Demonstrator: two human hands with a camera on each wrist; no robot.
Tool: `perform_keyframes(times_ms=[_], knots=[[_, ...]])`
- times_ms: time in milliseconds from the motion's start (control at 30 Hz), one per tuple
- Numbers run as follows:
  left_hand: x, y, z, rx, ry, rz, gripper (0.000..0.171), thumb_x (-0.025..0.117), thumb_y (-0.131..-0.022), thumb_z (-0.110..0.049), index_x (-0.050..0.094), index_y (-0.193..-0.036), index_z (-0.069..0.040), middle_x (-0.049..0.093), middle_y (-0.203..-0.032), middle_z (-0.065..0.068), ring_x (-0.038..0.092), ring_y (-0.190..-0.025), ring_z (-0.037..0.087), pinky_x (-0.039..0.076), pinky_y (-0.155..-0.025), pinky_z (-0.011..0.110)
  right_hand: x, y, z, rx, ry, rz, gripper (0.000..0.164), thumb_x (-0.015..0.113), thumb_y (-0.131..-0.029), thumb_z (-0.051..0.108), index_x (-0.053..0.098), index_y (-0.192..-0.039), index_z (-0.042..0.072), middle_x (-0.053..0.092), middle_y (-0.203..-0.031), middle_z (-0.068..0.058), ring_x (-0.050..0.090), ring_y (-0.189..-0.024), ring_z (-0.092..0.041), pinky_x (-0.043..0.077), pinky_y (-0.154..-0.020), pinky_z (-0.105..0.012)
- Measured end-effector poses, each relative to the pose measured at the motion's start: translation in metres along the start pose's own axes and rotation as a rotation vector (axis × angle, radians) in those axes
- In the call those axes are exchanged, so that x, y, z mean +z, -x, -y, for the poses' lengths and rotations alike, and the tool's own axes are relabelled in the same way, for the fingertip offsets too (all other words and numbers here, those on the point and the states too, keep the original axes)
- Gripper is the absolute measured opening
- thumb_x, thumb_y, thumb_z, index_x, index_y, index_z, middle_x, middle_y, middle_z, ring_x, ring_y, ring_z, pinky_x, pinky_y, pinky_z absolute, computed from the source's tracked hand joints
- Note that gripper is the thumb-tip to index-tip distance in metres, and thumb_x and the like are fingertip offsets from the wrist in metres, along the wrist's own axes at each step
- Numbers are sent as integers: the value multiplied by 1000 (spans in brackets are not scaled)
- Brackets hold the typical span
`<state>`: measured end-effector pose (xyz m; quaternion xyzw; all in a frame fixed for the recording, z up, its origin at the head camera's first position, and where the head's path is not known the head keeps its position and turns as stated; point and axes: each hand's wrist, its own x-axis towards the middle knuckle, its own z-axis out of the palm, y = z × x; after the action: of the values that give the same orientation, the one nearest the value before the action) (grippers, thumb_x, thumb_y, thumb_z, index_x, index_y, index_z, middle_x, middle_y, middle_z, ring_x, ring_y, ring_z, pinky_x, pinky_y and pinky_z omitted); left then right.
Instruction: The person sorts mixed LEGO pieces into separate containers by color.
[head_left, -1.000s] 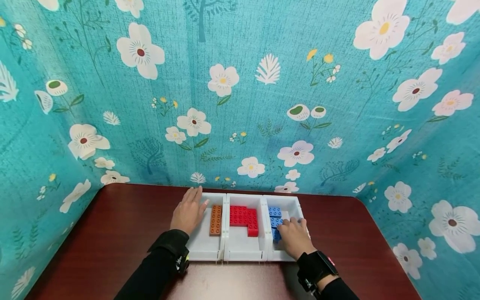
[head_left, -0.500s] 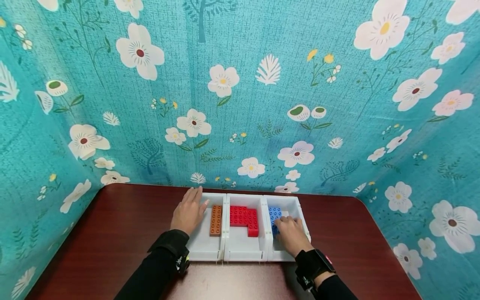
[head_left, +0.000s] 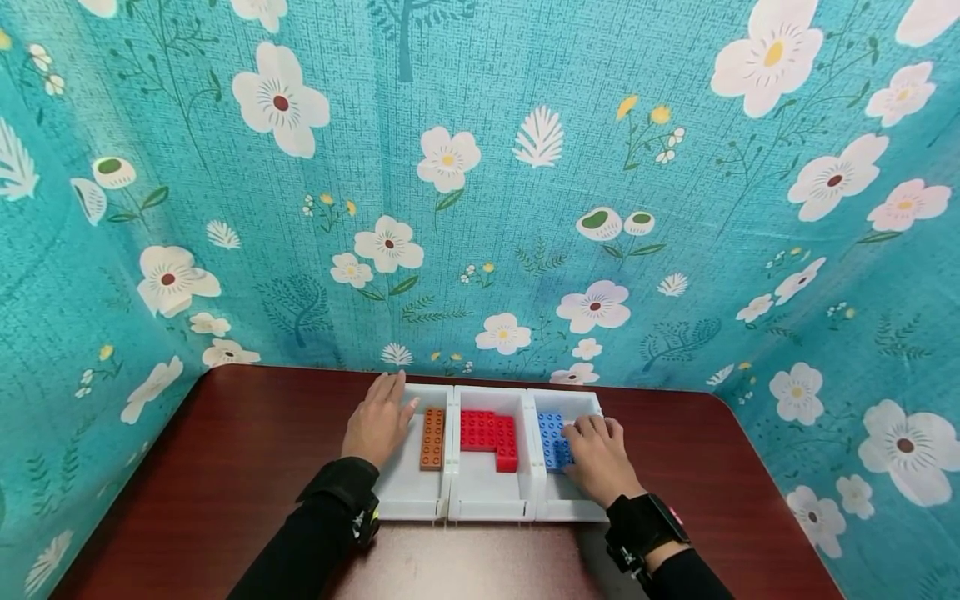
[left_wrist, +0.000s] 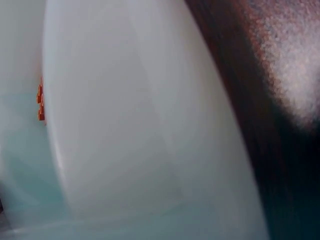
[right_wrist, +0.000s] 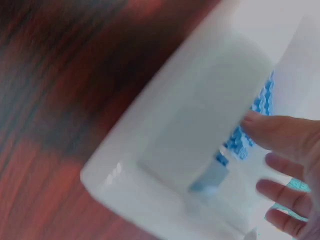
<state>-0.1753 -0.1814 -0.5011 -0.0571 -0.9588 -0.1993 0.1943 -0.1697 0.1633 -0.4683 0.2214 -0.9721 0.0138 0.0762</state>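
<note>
My left hand [head_left: 377, 421] lies with straight fingers over the left wall of the left white tray [head_left: 408, 492]. Inside that tray an orange-brown studded toy brick [head_left: 432, 439] lies along the right wall. Over the right white tray [head_left: 573, 507] is my right hand [head_left: 603, 462], fingertips right at the edge of the blue toy bricks [head_left: 551, 440]. In the right wrist view the thumb [right_wrist: 280, 132] overlaps blue bricks [right_wrist: 240, 142], and the other fingers are spaced apart below it. The right hand hides part of the blue group in the head view.
Red toy bricks [head_left: 487, 433] form an angled shape in the middle white tray [head_left: 491, 492]. All three trays stand side by side on a dark red-brown table [head_left: 277, 442]. A turquoise flowered cloth [head_left: 480, 250] hangs behind and at both sides.
The blue bricks, first with a gap among them, now sit together as one block. My right hand moved left, then back right, uncovering more of them. My left hand stays put.
</note>
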Motion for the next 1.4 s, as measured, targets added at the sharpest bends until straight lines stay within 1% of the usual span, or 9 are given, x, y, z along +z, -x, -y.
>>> perform_keyframes(times_ms=[100,200,300,367,600,767,967,1233,1400], knots=[[0,0,0,-5,3,-3,58,64,-101,-26,48,-147,5,53,-143,26,46,-138,39,48,-104,52,-2,3,-5,-7,64,12,53,96,-66,18,71,-109,-1,59,-124,-22,46,-125,-44,33,-105,-65],[-1,1,0,-7,12,-5,58,65,-100,-25,48,-146,6,54,-142,26,47,-137,40,49,-102,53,-1,8,-8,26,98,76,57,96,-66,25,72,-110,-3,51,-140,-26,37,-135,-48,31,-107,-67],[-1,2,-1,-8,17,0,58,64,-101,-26,48,-147,6,53,-142,26,46,-137,40,49,-101,53,0,12,-10,53,119,110,57,96,-66,31,73,-105,-4,47,-144,-26,34,-136,-49,32,-106,-67],[-1,2,-2,-7,15,-5,58,64,-101,-26,48,-146,6,53,-142,26,47,-137,41,49,-101,53,2,14,-10,49,130,97,55,95,-66,31,73,-102,-4,47,-144,-25,35,-136,-48,33,-104,-67],[1,2,-1,-10,16,-9,58,65,-101,-26,48,-146,6,54,-142,26,47,-137,40,48,-102,53,7,19,-11,16,160,-14,46,93,-69,21,72,-102,-3,59,-129,-21,46,-123,-46,39,-95,-63],[1,2,-1,2,10,-19,58,65,-100,-27,49,-146,6,54,-142,26,47,-137,40,48,-103,53,6,19,-11,9,151,-88,38,90,-73,16,69,-99,-1,65,-114,-17,50,-116,-42,39,-95,-62],[-1,3,-2,37,-9,-48,57,66,-99,-25,50,-145,7,55,-140,27,48,-136,41,50,-101,50,0,21,-13,-22,162,-169,27,86,-75,7,68,-94,3,64,-91,-12,53,-96,-35,42,-86,-56],[0,4,-2,41,-8,-59,58,67,-99,-24,49,-145,7,55,-140,27,48,-135,41,50,-100,51,-4,18,-14,-104,251,-158,22,85,-77,8,66,-87,3,62,-73,-10,48,-71,-25,40,-76,-46],[0,3,0,36,-9,-45,58,66,-100,-26,49,-145,6,54,-141,27,47,-136,41,50,-101,51,-8,14,-14,-137,290,-117,20,82,-80,9,63,-78,3,56,-67,-10,48,-67,-23,35,-72,-42]])
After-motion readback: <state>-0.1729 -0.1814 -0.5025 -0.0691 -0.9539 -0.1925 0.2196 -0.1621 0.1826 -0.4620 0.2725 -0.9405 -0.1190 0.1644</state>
